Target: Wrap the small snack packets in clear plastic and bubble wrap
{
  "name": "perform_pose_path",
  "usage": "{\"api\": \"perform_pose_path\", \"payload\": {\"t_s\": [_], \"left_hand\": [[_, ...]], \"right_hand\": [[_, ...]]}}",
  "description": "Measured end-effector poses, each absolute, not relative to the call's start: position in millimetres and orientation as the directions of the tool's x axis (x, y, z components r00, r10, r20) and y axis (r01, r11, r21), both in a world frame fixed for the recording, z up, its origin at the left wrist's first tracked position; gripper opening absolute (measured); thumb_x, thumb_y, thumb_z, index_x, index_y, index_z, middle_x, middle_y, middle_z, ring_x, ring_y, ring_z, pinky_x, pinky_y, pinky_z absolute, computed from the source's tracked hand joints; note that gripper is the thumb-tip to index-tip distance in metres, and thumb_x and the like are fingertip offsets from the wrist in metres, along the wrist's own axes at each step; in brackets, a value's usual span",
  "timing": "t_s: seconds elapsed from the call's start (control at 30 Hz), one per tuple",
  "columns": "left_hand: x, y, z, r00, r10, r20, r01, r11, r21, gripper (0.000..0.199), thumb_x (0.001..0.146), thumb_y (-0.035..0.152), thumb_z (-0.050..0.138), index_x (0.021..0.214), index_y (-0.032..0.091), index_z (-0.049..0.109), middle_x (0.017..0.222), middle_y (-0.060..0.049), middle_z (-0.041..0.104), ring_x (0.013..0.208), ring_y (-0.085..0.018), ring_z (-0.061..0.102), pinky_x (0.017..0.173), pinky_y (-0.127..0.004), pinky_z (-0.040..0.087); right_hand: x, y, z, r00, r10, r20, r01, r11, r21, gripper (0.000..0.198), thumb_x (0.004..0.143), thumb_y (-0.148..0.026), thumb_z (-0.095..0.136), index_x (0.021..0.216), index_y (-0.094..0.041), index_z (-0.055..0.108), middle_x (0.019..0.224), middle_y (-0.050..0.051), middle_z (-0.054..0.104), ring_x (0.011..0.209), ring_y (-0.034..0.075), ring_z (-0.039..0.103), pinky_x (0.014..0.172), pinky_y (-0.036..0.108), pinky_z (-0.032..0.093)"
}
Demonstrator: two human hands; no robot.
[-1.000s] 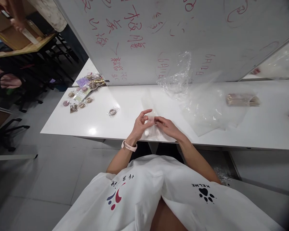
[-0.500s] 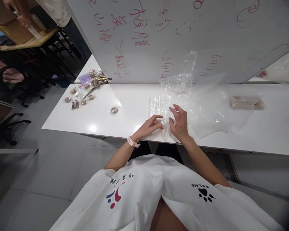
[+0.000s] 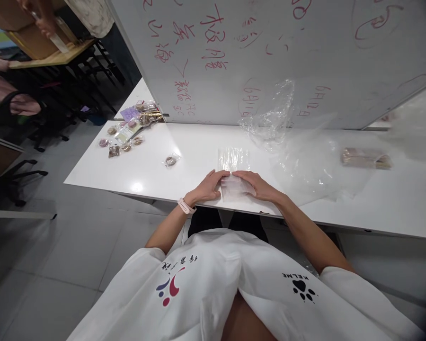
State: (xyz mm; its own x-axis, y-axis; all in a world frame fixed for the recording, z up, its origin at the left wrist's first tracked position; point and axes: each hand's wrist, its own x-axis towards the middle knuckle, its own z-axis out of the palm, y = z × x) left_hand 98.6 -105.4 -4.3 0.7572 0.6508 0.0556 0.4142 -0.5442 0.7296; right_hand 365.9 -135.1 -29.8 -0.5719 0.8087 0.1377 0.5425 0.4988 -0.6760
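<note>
A clear, crinkled plastic bag (image 3: 234, 158) lies at the table's front edge, straight in front of me. My left hand (image 3: 208, 187) is at its left side, with fingers curled over the plastic and the thumb lower down. From the right, my right hand (image 3: 258, 184) holds the same bag, its fingertips almost meeting the left ones. Between the hands the plastic looks folded or bunched. Just right of them spreads a heap of larger clear plastic (image 3: 305, 166), partly leaning against the whiteboard.
A small wrapped round item (image 3: 171, 160) lies to the left. Farther left are several small packets (image 3: 127, 148) and a purple packet (image 3: 129, 113). A bundle in clear wrap (image 3: 364, 158) lies at right. The whiteboard (image 3: 216, 90) stands behind. A person's hand (image 3: 46, 26) shows at another table.
My hands have come closer together, and their fingers have closed over the bag, which now looks folded between them. The view has shifted slightly.
</note>
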Motion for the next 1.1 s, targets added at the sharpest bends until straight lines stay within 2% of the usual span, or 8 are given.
{"api": "perform_pose_path", "payload": {"t_s": [0.17,0.27,0.47,0.57,0.7,0.87,0.97,1.1], "left_hand": [[110.1,-103.2,-7.7,0.635,0.765,0.107,0.481,-0.500,0.720,0.047,0.082,0.031,0.069,0.126,0.022,0.058,0.124,-0.009,0.065,0.112,-0.027,0.058,0.110,-0.047,0.037],[123.7,-101.0,-11.7,0.455,0.886,0.091,0.575,-0.371,0.729,0.026,0.090,0.045,0.063,0.100,0.021,0.066,0.100,-0.007,0.068,0.102,-0.025,0.057,0.100,-0.043,0.040],[142.4,-81.7,-12.1,0.187,0.982,0.015,0.784,-0.158,0.600,0.057,0.098,0.059,0.043,0.060,0.019,0.055,0.079,-0.009,0.061,0.095,-0.028,0.056,0.091,-0.045,0.035],[146.9,-72.7,-10.1,0.146,0.989,-0.034,0.812,-0.100,0.575,0.053,0.096,0.060,0.046,0.065,0.019,0.056,0.081,-0.009,0.062,0.093,-0.028,0.057,0.091,-0.045,0.035],[154.8,-68.2,-11.3,0.071,0.988,0.135,0.808,-0.136,0.574,0.033,0.091,0.042,0.063,0.113,0.019,0.056,0.121,-0.013,0.058,0.113,-0.030,0.053,0.093,-0.042,0.037],[149.9,-73.8,-17.5,0.453,0.866,0.211,0.704,-0.493,0.511,0.017,0.098,0.023,0.047,0.111,0.019,0.056,0.117,-0.012,0.061,0.114,-0.030,0.053,0.097,-0.044,0.037],[135.1,-75.7,-20.0,0.623,0.758,0.193,0.600,-0.622,0.504,0.033,0.090,0.031,0.064,0.120,0.018,0.054,0.121,-0.012,0.062,0.113,-0.029,0.055,0.097,-0.042,0.039],[120.0,-71.8,-18.1,0.601,0.780,0.172,0.595,-0.580,0.556,0.040,0.089,0.033,0.067,0.123,0.018,0.051,0.118,-0.012,0.064,0.105,-0.026,0.057,0.091,-0.039,0.043]], "right_hand": [[354.9,-136.6,-26.7,-0.457,0.879,0.136,0.580,0.410,-0.704,0.056,0.091,-0.054,0.056,0.141,-0.028,0.052,0.140,0.010,0.058,0.127,0.033,0.051,0.106,0.055,0.037],[342.3,-131.7,-26.9,-0.243,0.963,0.119,0.598,0.245,-0.764,0.047,0.093,-0.058,0.051,0.123,-0.025,0.064,0.119,0.009,0.068,0.111,0.031,0.059,0.097,0.048,0.044],[320.0,-108.6,-28.4,0.087,0.996,0.038,0.574,-0.019,-0.819,0.045,0.093,-0.062,0.044,0.102,-0.021,0.060,0.093,0.006,0.068,0.082,0.023,0.062,0.079,0.038,0.047],[315.6,-98.9,-31.9,0.188,0.980,0.068,0.612,-0.062,-0.788,0.044,0.088,-0.056,0.051,0.114,-0.020,0.053,0.098,0.008,0.068,0.086,0.025,0.062,0.081,0.039,0.047],[313.9,-95.5,-32.7,0.242,0.967,0.076,0.646,-0.102,-0.757,0.050,0.088,-0.046,0.053,0.129,-0.020,0.046,0.103,0.010,0.067,0.092,0.028,0.062,0.084,0.043,0.048],[318.2,-100.6,-31.3,0.063,0.939,0.339,0.776,0.167,-0.608,0.032,0.095,-0.038,0.045,0.120,-0.023,0.061,0.136,0.013,0.056,0.120,0.032,0.051,0.095,0.049,0.045],[326.0,-105.8,-34.7,-0.176,0.939,0.295,0.771,0.318,-0.552,0.038,0.102,-0.033,0.032,0.122,-0.026,0.064,0.128,0.009,0.064,0.122,0.030,0.050,0.101,0.050,0.041],[333.9,-113.5,-37.0,-0.321,0.924,0.209,0.775,0.383,-0.503,0.052,0.096,-0.054,0.051,0.140,-0.027,0.053,0.136,0.009,0.060,0.123,0.032,0.050,0.100,0.049,0.039]]}}
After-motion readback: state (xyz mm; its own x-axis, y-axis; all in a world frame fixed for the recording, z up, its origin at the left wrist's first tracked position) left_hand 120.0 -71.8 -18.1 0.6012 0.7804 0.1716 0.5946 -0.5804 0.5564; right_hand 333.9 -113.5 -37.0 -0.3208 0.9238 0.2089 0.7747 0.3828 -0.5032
